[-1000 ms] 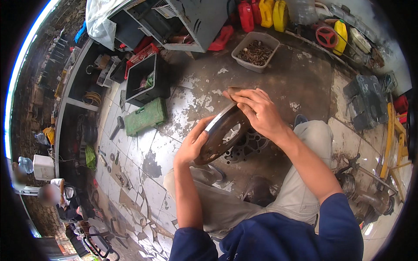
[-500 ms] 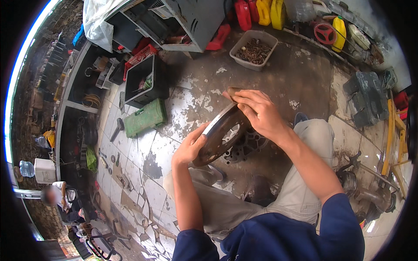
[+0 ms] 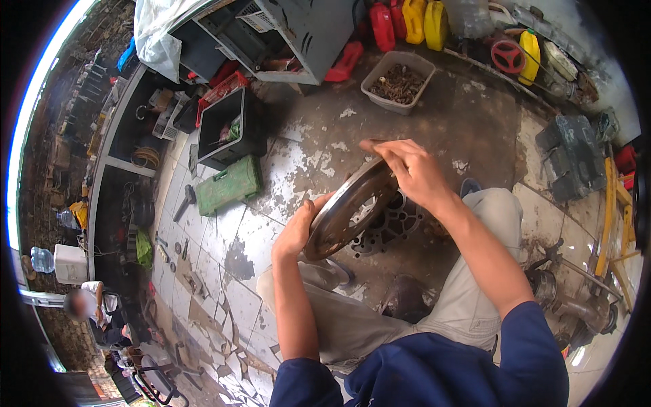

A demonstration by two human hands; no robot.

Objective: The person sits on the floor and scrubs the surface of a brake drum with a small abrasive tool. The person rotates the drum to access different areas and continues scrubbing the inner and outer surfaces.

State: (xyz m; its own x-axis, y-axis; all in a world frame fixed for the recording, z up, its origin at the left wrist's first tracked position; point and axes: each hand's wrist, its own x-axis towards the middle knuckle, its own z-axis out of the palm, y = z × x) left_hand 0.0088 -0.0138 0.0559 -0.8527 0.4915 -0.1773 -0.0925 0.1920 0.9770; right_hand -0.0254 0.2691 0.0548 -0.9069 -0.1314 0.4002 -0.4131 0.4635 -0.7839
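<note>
A round, dark metal disc [image 3: 337, 230] with a bright worn edge and a hole in its middle is tilted up in front of me, above my lap. My left hand [image 3: 297, 229] is closed around its near left rim. At the upper rim, my right hand [image 3: 411, 166] pinches a small reddish-brown piece [image 3: 369, 145], perhaps folded sandpaper, against the edge. Below the disc, between my legs, stands a grey metal part [image 3: 397, 227] with several holes, partly hidden by the disc. Behind it lies a dark rounded object [image 3: 407, 298] that I cannot make out.
A grey tub [image 3: 399, 85] of bolts stands ahead. A green tool case [image 3: 230, 184], a black crate [image 3: 230, 129] and a hammer [image 3: 183, 202] are to the left. On the right are a dark case [image 3: 571, 156] and a metal assembly [image 3: 563, 298]. Another person [image 3: 95, 308] sits far left.
My right hand has slid slightly right and down along the rim with the brown piece. The disc is turned so more of its face shows; my left hand has shifted a little.
</note>
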